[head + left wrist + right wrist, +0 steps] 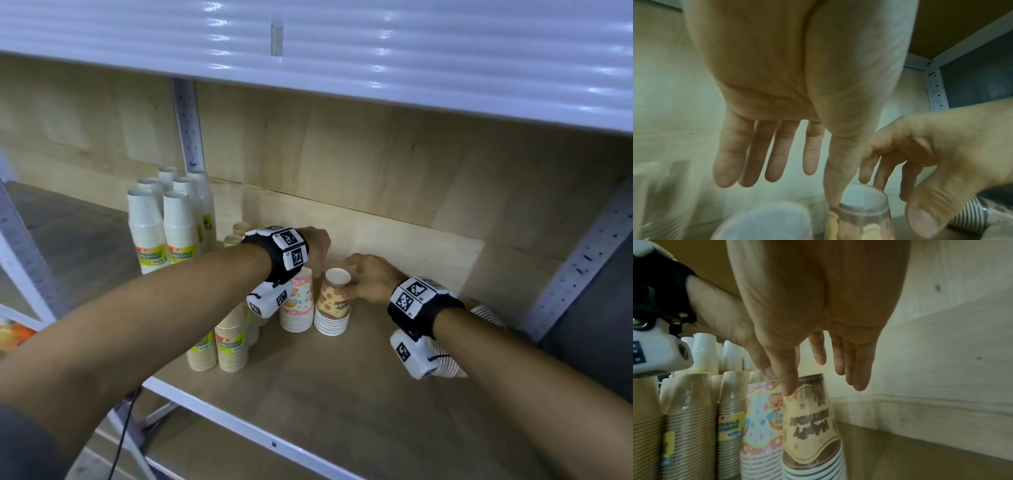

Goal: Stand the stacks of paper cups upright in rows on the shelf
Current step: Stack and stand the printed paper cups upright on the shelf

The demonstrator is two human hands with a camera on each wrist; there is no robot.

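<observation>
A yellow-brown "Happy Birthday" cup stack [330, 311] stands upright on the wooden shelf [342, 394], close beside a pink patterned stack [297, 308]. My left hand [318, 260] hangs over the gap between them, fingers straight, with its thumb tip on the yellow stack's top rim [863, 209]. My right hand [356, 277] is at that stack's right. Its thumb [789, 391] touches the upper side of the yellow stack [812, 426], and its fingers hang loose behind the stack. A striped stack [448, 363] lies on its side under my right wrist.
Tall white cup stacks [161, 226] stand at the back left. Brown kraft stacks [219, 346] stand in front, left of the pink one. The shelf above [342, 51] hangs low overhead. A metal post [582, 260] bounds the right side. Bare board lies at front right.
</observation>
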